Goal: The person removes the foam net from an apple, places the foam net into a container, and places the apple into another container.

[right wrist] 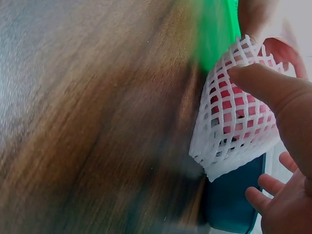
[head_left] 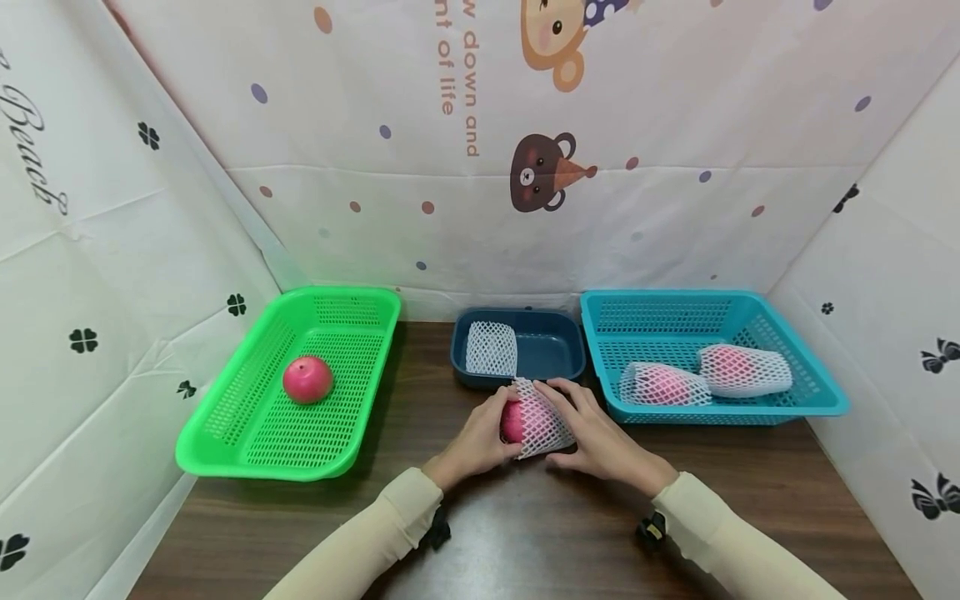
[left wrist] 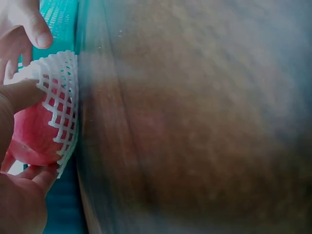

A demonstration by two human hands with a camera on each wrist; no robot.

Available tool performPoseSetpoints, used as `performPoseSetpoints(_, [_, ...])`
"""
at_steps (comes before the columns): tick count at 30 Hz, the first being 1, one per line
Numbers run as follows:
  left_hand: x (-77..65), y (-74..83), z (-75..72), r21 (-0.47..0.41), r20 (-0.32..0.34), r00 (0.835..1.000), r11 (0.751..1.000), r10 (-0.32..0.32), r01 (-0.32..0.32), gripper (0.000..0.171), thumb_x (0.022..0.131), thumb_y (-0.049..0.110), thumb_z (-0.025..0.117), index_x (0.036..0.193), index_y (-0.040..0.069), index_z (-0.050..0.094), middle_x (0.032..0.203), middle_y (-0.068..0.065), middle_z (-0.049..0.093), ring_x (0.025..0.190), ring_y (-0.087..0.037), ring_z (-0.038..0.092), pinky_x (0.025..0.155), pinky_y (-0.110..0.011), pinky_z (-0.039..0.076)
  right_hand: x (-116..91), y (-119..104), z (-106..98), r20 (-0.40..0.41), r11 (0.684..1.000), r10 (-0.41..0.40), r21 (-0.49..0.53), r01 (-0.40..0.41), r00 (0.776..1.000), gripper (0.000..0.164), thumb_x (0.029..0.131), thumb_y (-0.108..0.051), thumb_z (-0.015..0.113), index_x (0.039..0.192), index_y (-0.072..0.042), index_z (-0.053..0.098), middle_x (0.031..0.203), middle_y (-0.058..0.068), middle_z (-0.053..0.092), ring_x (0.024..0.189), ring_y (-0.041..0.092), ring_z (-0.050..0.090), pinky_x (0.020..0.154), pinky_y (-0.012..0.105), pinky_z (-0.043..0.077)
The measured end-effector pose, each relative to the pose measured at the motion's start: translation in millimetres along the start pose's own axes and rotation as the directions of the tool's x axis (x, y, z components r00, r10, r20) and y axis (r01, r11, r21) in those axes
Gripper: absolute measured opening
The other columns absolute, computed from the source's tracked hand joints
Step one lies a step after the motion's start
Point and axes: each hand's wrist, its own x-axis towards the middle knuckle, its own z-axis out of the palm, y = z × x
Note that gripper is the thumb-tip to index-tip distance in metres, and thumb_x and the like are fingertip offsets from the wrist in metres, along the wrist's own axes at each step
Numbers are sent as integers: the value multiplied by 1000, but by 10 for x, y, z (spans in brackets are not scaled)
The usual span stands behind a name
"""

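Near the table's middle, a pinkish-red round fruit (left wrist: pixel 36 131) sits partly inside a white foam net (right wrist: pixel 229 112). My left hand (head_left: pixel 477 435) grips the fruit's bare left end between thumb and fingers, at the net's open edge. From the right, my right hand (head_left: pixel 600 437) holds the net, its upper fingers curved over it. In the right wrist view one digit lies against the mesh while lower fingers stand apart from it. Just behind, a dark blue dish (head_left: pixel 551 354) contains flat white foam nets (head_left: pixel 491 348).
On the left, a green basket (head_left: pixel 341 417) holds one bare red fruit (head_left: pixel 307 379). A blue basket (head_left: pixel 652 312) on the right holds two net-wrapped fruits (head_left: pixel 663 386). Printed white cloth (head_left: pixel 450 233) hangs behind and at both sides of the brown table (head_left: pixel 525 533).
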Motion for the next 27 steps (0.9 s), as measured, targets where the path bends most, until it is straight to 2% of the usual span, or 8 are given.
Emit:
performPoseSetpoints(4, [-3,-35,1,8,-38,999,1000,10,-10,72,71,7,93,126,4,47,123,-12,60,112,-22,62,97,-37,54,12,0,2,4,1000,7,7,-7,1000,114,77,-31,93,164,-28,20,159,11,29,143,34,31,109,60,43])
performPoseSetpoints(7, [-9,-49,-9,12,-45,999,1000,16,-15,72,70,8,94,125,4,47,120,-12,61,109,-22,62,95,-36,55,22,-2,2,8,1000,8,13,-8,1000,115,78,-31,92,165,-32,17,159,9,29,142,33,32,109,59,43])
performPoseSetpoints(18, [-92,-86,-41,8,-82,997,1000,-12,13,75,69,8,94,125,6,44,120,-10,62,109,-21,63,94,-36,55,33,28,17,20,999,-44,-3,44,999,92,86,-29,86,161,-19,33,157,10,40,140,29,43,111,52,43])
performPoseSetpoints(23, [-134,-101,-95,21,-94,995,1000,12,-10,85,69,10,95,137,4,44,130,-13,60,117,-24,61,101,-39,52,52,15,15,25,999,-52,-11,52,998,83,88,-32,84,158,-22,40,154,5,47,137,26,48,109,54,45])
performPoseSetpoints(27, [-164,-124,-132,44,-100,994,998,43,-39,92,71,13,95,146,2,42,141,-15,55,127,-26,57,108,-42,48,72,1,15,-2,996,-80,-37,80,997,78,88,-33,83,155,-22,46,150,2,53,133,25,52,105,54,48])
